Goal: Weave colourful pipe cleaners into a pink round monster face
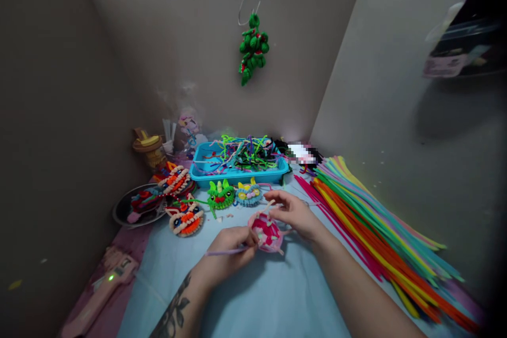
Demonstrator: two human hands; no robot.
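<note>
Over the blue cloth, my left hand (235, 247) is closed on the near left edge of a small round pink pipe-cleaner piece (269, 232). The piece is woven like a shallow bowl, darker pink inside, with short stem ends poking out around the rim. A lilac pipe cleaner (225, 251) runs leftward from my left fingers. At the upper right of the rim is my right hand (295, 214), its thumb and forefinger apart around a pale stem end. Just beyond stand finished-looking pipe-cleaner faces: a green one (221, 195) and a light blue one (249, 195).
Orange-and-cream faces (186, 221) lie left, by a metal bowl (119, 212). Behind is a blue tray (240, 175) of stem scraps. Long coloured pipe cleaners (356, 227) spread at right. A pink glue gun (101, 290) lies front left. Grey partitions (178, 26) enclose the table.
</note>
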